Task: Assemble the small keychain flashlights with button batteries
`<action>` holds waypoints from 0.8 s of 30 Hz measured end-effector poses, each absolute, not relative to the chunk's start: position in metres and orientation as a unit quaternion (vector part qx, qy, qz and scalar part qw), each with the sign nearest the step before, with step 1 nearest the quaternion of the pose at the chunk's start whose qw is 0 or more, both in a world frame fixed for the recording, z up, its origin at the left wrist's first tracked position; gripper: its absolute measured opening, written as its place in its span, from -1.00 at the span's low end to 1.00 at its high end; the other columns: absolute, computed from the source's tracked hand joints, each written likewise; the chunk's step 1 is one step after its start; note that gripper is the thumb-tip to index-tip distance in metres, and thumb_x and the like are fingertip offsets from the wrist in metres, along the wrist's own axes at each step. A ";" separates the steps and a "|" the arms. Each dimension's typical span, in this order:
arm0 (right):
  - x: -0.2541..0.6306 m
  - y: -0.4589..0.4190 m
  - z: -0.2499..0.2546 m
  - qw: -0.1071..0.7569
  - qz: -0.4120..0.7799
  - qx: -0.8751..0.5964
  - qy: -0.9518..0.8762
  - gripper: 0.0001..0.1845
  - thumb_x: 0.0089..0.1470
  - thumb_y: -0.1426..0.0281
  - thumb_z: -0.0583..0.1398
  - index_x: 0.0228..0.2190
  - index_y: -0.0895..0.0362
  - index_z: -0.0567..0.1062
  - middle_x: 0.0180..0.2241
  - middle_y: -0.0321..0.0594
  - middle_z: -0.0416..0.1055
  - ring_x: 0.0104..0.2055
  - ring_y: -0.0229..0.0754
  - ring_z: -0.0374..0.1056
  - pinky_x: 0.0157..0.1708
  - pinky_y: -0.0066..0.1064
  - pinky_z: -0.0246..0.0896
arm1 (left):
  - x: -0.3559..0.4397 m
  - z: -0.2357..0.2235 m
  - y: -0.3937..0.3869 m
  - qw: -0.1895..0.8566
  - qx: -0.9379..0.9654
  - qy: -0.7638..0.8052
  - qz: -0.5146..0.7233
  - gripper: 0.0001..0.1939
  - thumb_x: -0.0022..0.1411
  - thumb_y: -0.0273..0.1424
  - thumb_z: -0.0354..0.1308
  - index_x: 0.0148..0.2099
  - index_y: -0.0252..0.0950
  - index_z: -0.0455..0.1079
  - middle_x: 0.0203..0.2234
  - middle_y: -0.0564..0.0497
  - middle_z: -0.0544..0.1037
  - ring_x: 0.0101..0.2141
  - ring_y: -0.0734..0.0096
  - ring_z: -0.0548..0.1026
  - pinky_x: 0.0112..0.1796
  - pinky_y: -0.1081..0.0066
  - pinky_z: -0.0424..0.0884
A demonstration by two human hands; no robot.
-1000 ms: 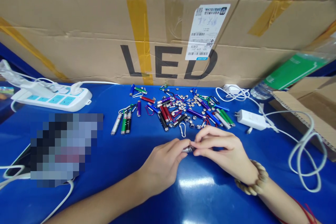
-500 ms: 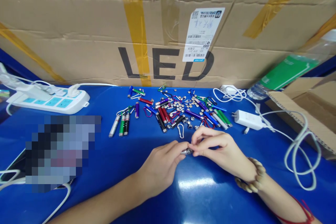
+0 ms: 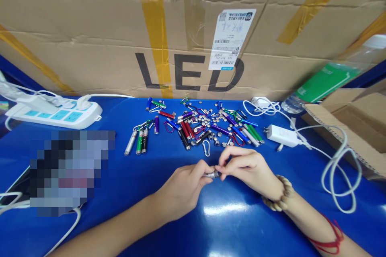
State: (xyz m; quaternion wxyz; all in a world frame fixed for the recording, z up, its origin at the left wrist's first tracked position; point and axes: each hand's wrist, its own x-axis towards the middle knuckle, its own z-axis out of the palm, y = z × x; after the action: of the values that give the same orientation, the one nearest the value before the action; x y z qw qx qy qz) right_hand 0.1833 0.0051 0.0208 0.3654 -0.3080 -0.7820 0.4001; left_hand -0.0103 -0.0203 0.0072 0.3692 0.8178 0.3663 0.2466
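My left hand (image 3: 188, 186) is closed around a small silver keychain flashlight (image 3: 210, 175), its dark end pointing right between thumb and forefinger. At that end my right hand (image 3: 245, 165) pinches with thumb and fingertips; whether a tiny part sits between them is hidden. Just beyond the hands lies a white carabiner clip (image 3: 206, 148). Farther back is a loose spread of coloured flashlight tubes (image 3: 186, 129), carabiners and silver button cells (image 3: 208, 120). To the left of the spread, silver, green and black flashlights (image 3: 139, 141) lie side by side with clips attached.
A large cardboard box (image 3: 105, 28) marked LED walls off the back. On the left are a white power strip (image 3: 87, 118) and a blurred-out flat device (image 3: 72, 172). On the right lie a charger (image 3: 282, 135) with looped cable, a bottle (image 3: 328, 80) and an open carton (image 3: 331, 128).
More of the silver flashlight now shows between my hands, as my left thumb and forefinger have drawn back slightly. My right fingers stay at its end. The view has shifted a little.
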 end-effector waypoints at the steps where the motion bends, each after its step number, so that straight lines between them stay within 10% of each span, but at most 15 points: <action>1: 0.183 0.005 0.021 0.366 0.401 -0.304 -0.783 -0.83 -0.04 0.55 0.21 -0.59 0.16 0.55 -0.49 -0.27 0.35 -0.50 -0.38 0.32 -0.49 -0.55 0.29 | -0.011 0.006 -0.020 0.370 0.819 0.364 0.243 -0.88 0.26 -0.55 -0.15 -0.32 -0.25 0.10 -0.33 0.02 0.50 -0.31 0.41 0.48 -0.32 0.47 0.35; 24: 0.169 -0.004 0.028 0.361 0.428 -0.419 -0.715 -0.70 -0.19 0.30 0.32 -0.72 0.20 0.40 -0.62 -0.31 0.33 -0.57 -0.38 0.23 -0.55 -0.52 0.15 | -0.009 -0.001 -0.021 0.235 0.852 0.355 0.305 -0.81 0.31 -0.47 -0.19 -0.32 -0.29 0.20 -0.47 0.02 0.47 -0.44 0.45 0.45 -0.39 0.46 0.39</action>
State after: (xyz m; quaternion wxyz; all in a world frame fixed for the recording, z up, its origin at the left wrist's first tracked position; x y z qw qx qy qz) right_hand 0.1692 -0.0044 0.0284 0.3610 -0.4188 -0.7149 0.4281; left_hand -0.0089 -0.0210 -0.0009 0.2352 0.8518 0.3548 0.3053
